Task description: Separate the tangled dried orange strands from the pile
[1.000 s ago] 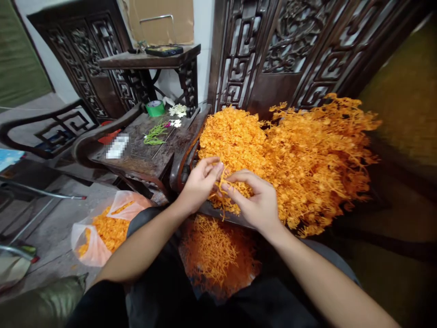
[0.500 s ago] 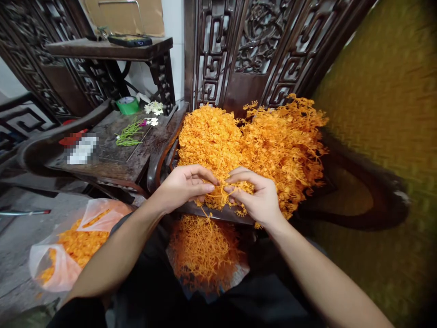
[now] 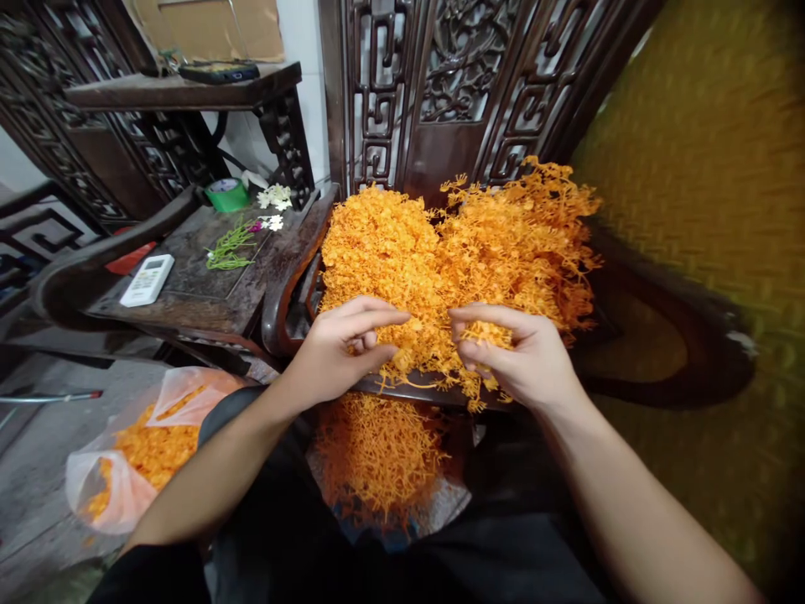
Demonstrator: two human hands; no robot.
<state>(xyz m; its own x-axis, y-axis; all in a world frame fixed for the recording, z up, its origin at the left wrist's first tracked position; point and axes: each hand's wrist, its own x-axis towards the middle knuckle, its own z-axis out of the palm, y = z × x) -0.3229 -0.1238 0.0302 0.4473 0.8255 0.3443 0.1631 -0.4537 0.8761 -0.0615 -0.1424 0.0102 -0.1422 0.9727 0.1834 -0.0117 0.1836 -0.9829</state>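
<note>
Orange plastic sprigs (image 3: 377, 453), bare and spiky, heaped low on a sheet across the lap, nearest of all. Off to the left on the floor, a clear plastic bag (image 3: 126, 470) part-filled with loose orange bits. Just above the lap heap, left hand (image 3: 333, 352) curled at the near edge of the big orange pile of plastic flower branches (image 3: 453, 252), grip closed with thumb against forefinger, whatever lies between them too small to make out. Right hand (image 3: 528, 356) a little apart from it, grip clamped on a small orange cluster (image 3: 487, 335) at the pile's front. Pile spread over the dark carved wooden chair seat (image 3: 629, 369). Farther left, a dark wooden surface (image 3: 207, 294) carrying a white remote control (image 3: 147, 279), green stems (image 3: 230, 249), white blossoms (image 3: 273, 197) and a green tape roll (image 3: 226, 195).
</note>
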